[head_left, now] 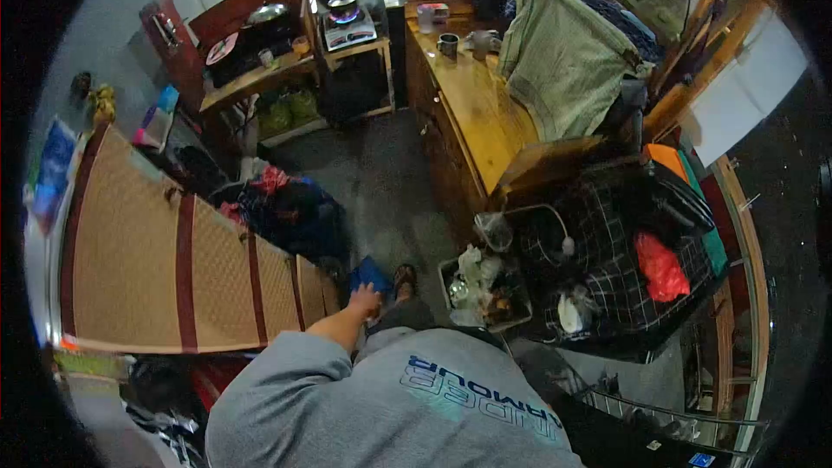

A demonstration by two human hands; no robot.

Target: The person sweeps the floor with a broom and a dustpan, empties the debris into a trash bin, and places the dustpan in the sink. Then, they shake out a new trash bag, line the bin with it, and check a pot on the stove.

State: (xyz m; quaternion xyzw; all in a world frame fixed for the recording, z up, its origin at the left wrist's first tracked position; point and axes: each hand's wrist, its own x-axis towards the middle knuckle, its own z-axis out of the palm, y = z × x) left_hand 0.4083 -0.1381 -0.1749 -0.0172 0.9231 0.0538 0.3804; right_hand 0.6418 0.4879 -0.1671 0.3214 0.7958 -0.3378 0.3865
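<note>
My left hand (366,300) reaches down in front of my grey shirt, by my legs. Just beyond its fingertips is a blue flat-looking thing (371,275), too blurred to name. Whether the fingers touch or grip it I cannot make out. Beside it on the floor, my foot in a dark sandal (405,281) shows. Of my right hand nothing is seen. To the right of the foot stands a bin-like tub (447,293) full of plastic bags and scraps.
A woven-mat bed (130,247) runs along the left, with dark clothes (299,217) heaped at its end. A wooden cabinet (472,100) with mugs and a draped green cloth (563,56) stands ahead right. Farther back, a pot (343,7) sits over a lit gas stove (349,33).
</note>
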